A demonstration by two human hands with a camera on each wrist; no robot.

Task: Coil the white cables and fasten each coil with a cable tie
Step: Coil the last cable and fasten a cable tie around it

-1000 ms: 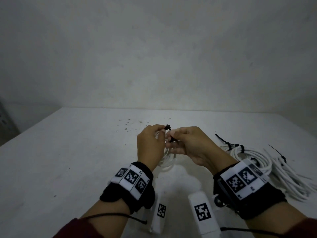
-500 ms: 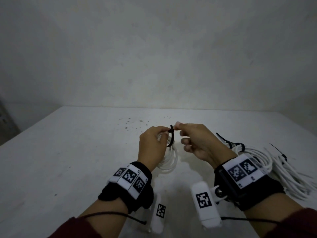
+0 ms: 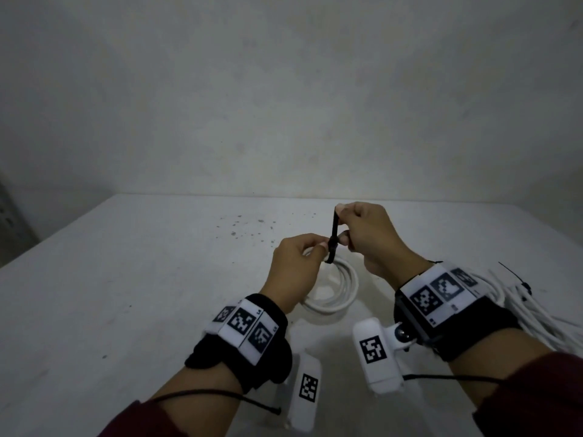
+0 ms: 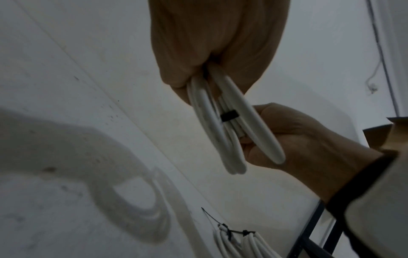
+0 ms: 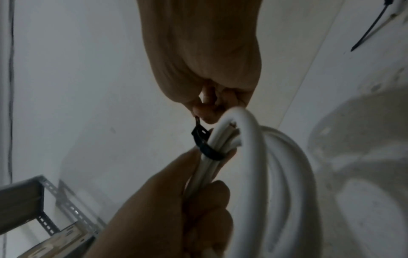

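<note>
Above the white table (image 3: 126, 294) my left hand (image 3: 299, 263) grips a coil of white cable (image 3: 337, 291) near its top. A black cable tie (image 3: 333, 238) loops around the gathered strands there. My right hand (image 3: 362, 228) pinches the tie's free tail, which stands up from the loop. In the left wrist view the coil (image 4: 232, 125) hangs from my left hand's fingers with the tie band (image 4: 229, 115) across it. In the right wrist view the tie (image 5: 205, 143) sits snug round the strands (image 5: 264, 174), its tail between my right fingertips (image 5: 203, 111).
Several white cable coils (image 3: 536, 307) bound with black ties lie on the table at the right, tie tails sticking up. A metal shelf frame (image 5: 44, 209) stands off the table's left side. A grey wall rises behind the table's far edge.
My right hand has risen and drawn the tie's tail upward through its head, shrinking the loop around the coil. My left hand has kept its hold on the coil.
</note>
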